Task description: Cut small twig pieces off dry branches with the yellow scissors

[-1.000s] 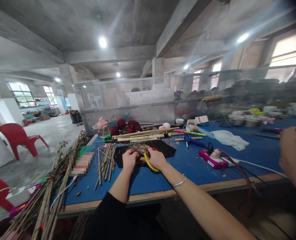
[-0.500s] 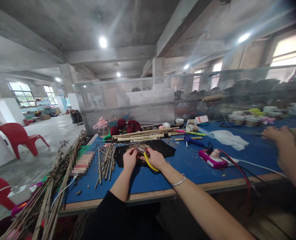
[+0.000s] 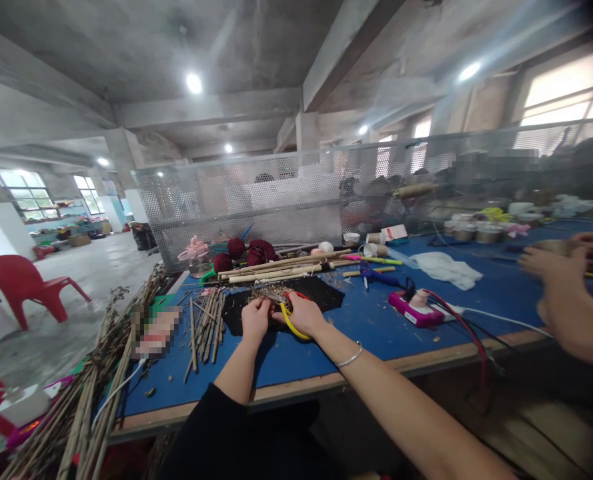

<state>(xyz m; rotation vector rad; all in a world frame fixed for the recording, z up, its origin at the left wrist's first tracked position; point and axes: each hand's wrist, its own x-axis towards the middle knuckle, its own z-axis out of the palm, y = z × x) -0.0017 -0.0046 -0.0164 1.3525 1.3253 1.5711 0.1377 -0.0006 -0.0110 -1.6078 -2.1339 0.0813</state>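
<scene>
My right hand (image 3: pixel 305 315) is wrapped around a pair of shears (image 3: pixel 292 325) with yellow and red handles and metal blades that point up and left. Close beside the blades, my left hand (image 3: pixel 256 316) is closed in a pinch; what its fingertips hold is too small to make out. Both hands are over a black cloth (image 3: pixel 327 297) strewn with plant scraps (image 3: pixel 245 297). Cut sticks (image 3: pixel 210 327) lie in a loose row on the blue table (image 3: pixel 356 347), left of my left hand.
Long dry stalks (image 3: pixel 83 393) lean over the table's left edge, near a phone (image 3: pixel 159 331) on a cable. Behind the cloth are bamboo sticks (image 3: pixel 276 271) and dark red yarn balls (image 3: pixel 260 253). A purple power strip (image 3: pixel 415 311) and another person's hands (image 3: pixel 556 267) are at right.
The whole view has shifted slightly, moving the scene left. My hands keep nearly the same grip over the cloth. The other person's hands at right have changed position.
</scene>
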